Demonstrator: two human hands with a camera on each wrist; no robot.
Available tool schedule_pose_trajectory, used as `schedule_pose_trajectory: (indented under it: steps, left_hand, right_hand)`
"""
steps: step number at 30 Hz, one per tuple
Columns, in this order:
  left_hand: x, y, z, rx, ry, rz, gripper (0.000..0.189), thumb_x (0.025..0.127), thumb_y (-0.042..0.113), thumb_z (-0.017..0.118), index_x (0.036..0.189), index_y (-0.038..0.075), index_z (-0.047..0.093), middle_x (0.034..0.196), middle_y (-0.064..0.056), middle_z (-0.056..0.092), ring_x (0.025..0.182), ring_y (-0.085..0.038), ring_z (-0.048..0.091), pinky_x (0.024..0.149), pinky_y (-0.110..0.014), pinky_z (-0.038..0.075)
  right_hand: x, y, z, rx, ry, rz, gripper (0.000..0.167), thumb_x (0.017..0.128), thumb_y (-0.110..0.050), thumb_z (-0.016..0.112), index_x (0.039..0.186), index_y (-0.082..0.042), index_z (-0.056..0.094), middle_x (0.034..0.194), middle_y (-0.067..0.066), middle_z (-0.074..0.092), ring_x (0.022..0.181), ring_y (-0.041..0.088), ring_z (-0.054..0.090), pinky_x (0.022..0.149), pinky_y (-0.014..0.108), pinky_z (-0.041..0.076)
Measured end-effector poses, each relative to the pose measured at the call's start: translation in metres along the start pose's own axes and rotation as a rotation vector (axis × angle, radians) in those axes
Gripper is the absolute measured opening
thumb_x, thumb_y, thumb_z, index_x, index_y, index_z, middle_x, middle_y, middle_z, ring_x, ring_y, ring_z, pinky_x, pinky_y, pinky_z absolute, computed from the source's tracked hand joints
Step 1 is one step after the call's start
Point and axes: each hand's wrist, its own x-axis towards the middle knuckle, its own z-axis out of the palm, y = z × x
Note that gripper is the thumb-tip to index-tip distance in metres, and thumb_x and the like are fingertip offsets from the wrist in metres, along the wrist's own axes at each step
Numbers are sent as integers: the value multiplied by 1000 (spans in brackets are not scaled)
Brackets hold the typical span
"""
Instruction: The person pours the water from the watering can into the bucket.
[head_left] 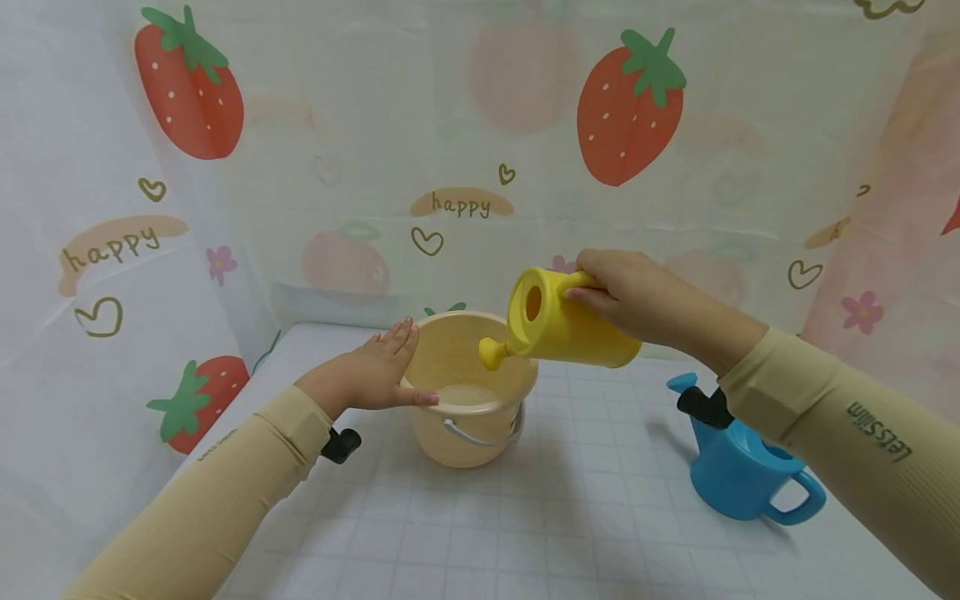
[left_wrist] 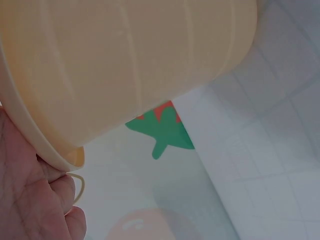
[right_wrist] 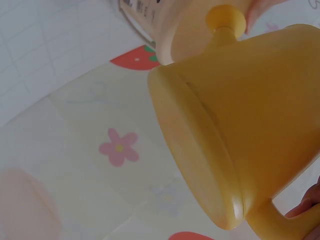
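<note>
A cream bucket (head_left: 457,433) with a white handle stands upright on the table. My left hand (head_left: 375,371) rests on the left side of its rim, fingers straight and thumb along the front edge; in the left wrist view the fingers touch the rim of the bucket (left_wrist: 150,55). Over the bucket's right side, my right hand (head_left: 637,292) grips the handle of a yellow watering can (head_left: 577,329). The can is tipped on its side, its spout head inside the bucket's mouth. The right wrist view shows the yellow can (right_wrist: 250,110) with its base facing the camera.
A blue watering can (head_left: 738,475) stands on the table to the right, under my right forearm. A white grid-patterned cloth (head_left: 480,533) covers the table. Behind it hangs a curtain (head_left: 360,108) printed with strawberries, hearts and flowers.
</note>
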Motion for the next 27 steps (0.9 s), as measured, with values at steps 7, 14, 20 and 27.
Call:
schedule_pose_trajectory:
  steps: [7, 14, 20, 27]
  left_hand:
    - [1, 0, 0, -2, -7, -8, 118, 71, 83, 31, 144, -5, 2, 150, -20, -4, 139, -30, 1, 111, -47, 10]
    - [0, 1, -2, 1, -5, -4, 118, 72, 83, 33, 144, -6, 4, 150, -22, -2, 139, -31, 2, 110, -48, 11]
    - [-1, 3, -3, 6, -10, -2, 118, 72, 82, 34, 144, -6, 4, 150, -22, -2, 139, -32, 1, 110, -48, 11]
    - [1, 1, -1, 2, -3, -2, 118, 72, 82, 34, 144, -6, 4, 150, -22, -2, 139, -31, 1, 110, -47, 10]
  right_hand:
    - [0, 0, -1, -2, 0, -3, 17, 92, -26, 55, 92, -9, 52, 80, 5, 53, 75, 20, 52, 67, 30, 47]
    - [1, 0, -2, -10, -11, -6, 17, 92, -27, 56, 91, -10, 52, 81, 5, 54, 76, 20, 52, 68, 31, 48]
    - [0, -2, -3, -13, -23, -6, 17, 91, -27, 56, 90, -10, 52, 81, 5, 54, 76, 20, 52, 68, 31, 48]
    - [-1, -2, -3, -19, -29, -19, 17, 92, -27, 56, 91, -10, 52, 81, 4, 54, 76, 19, 52, 69, 31, 49]
